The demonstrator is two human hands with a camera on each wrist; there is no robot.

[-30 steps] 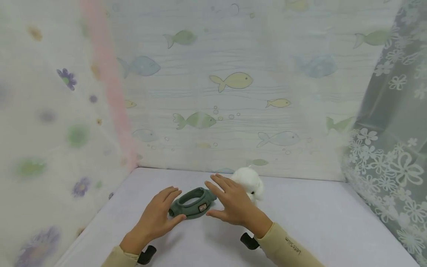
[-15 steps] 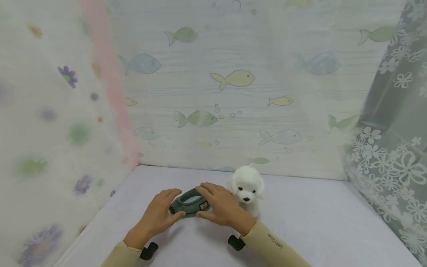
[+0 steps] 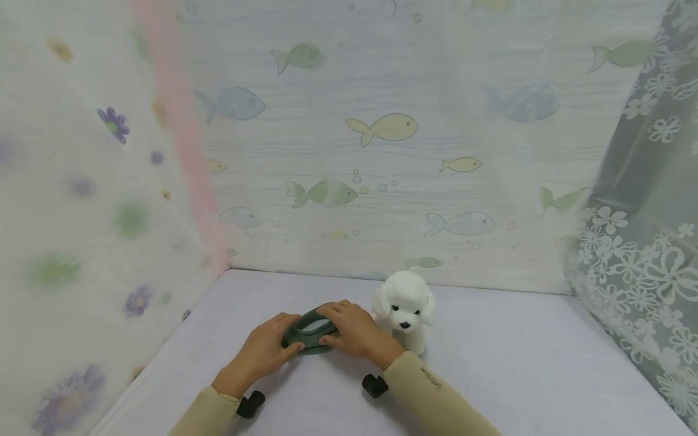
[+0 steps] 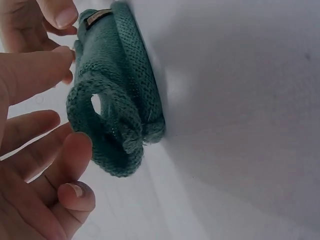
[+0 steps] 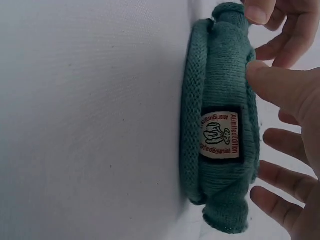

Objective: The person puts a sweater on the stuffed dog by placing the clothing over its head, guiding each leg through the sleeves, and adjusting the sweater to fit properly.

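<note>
A small green knitted garment, like a toy's sweater (image 3: 309, 342), lies on the white table with a ring-like opening facing up. My left hand (image 3: 260, 352) is at its left end, thumb in front and fingers behind; in the left wrist view these fingers lie beside the rolled sleeve opening (image 4: 112, 162). On the other side, my right hand (image 3: 355, 332) reaches over the right end. Its thumb touches the upper edge in the right wrist view, with fingers spread along the far side. A patch (image 5: 221, 135) with a printed animal shows there. Neither hand clearly pinches the knit.
A white plush dog (image 3: 405, 300) sits just right of my right hand, facing me. The white tabletop (image 3: 501, 363) extends to the right. A fish-print curtain (image 3: 382, 181) hangs behind, with flowered sheets at both sides. Black wrist cameras (image 3: 375, 385) hang below my wrists.
My right hand has moved left, away from in front of the plush dog and onto the sweater's right end. My left hand has shifted slightly right, closer to the other end.
</note>
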